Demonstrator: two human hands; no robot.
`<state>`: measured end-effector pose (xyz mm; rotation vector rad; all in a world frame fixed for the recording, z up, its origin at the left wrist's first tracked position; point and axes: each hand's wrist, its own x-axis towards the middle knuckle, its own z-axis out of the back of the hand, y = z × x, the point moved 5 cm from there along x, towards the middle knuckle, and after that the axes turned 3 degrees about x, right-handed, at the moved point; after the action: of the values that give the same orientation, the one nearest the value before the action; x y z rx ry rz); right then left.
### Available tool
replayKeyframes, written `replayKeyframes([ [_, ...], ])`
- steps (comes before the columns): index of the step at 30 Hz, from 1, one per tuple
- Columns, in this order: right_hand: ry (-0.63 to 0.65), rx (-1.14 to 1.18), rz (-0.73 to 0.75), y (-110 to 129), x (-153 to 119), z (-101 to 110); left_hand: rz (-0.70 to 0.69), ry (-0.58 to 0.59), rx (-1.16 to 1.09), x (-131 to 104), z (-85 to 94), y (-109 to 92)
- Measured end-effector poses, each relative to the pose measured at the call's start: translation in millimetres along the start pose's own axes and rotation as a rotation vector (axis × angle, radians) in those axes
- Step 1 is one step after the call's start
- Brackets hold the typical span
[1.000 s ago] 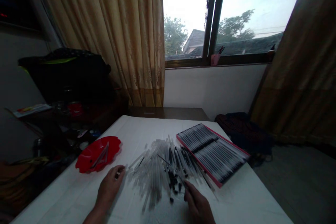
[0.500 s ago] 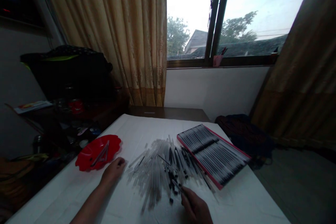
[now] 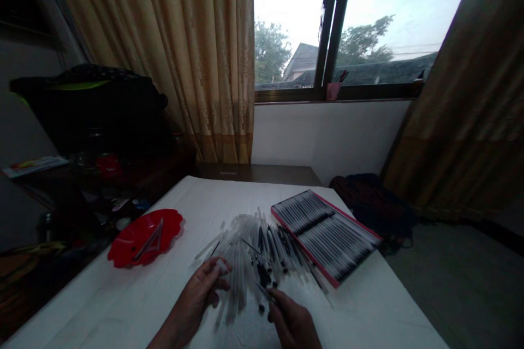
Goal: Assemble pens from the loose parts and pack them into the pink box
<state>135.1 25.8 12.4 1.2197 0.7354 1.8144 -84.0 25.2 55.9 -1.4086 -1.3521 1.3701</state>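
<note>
My right hand (image 3: 292, 316) is closed around a slim grey pen-like piece (image 3: 262, 289) pointing up and left over the pile. My left hand (image 3: 200, 289) has its fingers curled at the pile's left side. Something small and whitish (image 3: 222, 266) shows at its fingertips, too blurred to name. Between and beyond both hands spreads a heap of clear plastic pen tubes (image 3: 237, 278). Several small black pen caps (image 3: 264, 275) lie on its right part. To the right, a pink-edged box (image 3: 305, 245) holds two rows of clear pens with dark ends.
A red scalloped plate (image 3: 123, 240) with thin clear pieces (image 3: 151, 242) in it stands at the left on the white-covered table (image 3: 123, 311). Past the left edge is a dark cluttered stand with a red can (image 3: 108, 164). A pink cup (image 3: 333, 91) stands on the windowsill.
My left hand has moved right, from beside the red plate to the pile's left side. My right hand still grips the slim piece. The view has shifted slightly.
</note>
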Motion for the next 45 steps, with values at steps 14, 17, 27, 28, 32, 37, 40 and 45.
replayKeyframes([
  [14, 0.168, -0.105, 0.11, 39.6, 15.8, -20.0, 0.017, 0.026, 0.086, 0.1, -15.5, 18.9],
  [17, 0.171, -0.121, 0.093, 36.3, 12.8, -19.0, 0.002, 0.032, 0.141, 2.1, -18.0, 28.2],
  [27, 0.391, -0.33, 0.016, 18.3, 0.9, 15.8, -0.181, 0.243, 0.58, -14.5, -42.8, 31.9],
  [28, 0.428, -0.363, 0.013, 15.8, -1.1, 19.5, -0.2, 0.266, 0.641, -16.8, -46.2, 29.6],
  [32, 0.604, -0.49, 0.018, 7.8, -8.8, 28.1, -0.059, 0.365, 0.618, -19.4, -60.1, 44.5],
  [37, 0.656, -0.59, 0.029, -1.4, -14.0, 29.6, 0.148, 0.266, 0.465, -16.5, -67.8, 79.6],
  [40, 0.587, -0.644, 0.045, -11.4, -18.7, 23.6, 0.168, 0.205, 0.457, -15.7, -67.3, 86.1],
  [45, 0.449, -0.732, 0.111, -21.5, -26.3, 12.5, 0.249, 0.191, 0.453, -14.0, -64.8, 91.5],
])
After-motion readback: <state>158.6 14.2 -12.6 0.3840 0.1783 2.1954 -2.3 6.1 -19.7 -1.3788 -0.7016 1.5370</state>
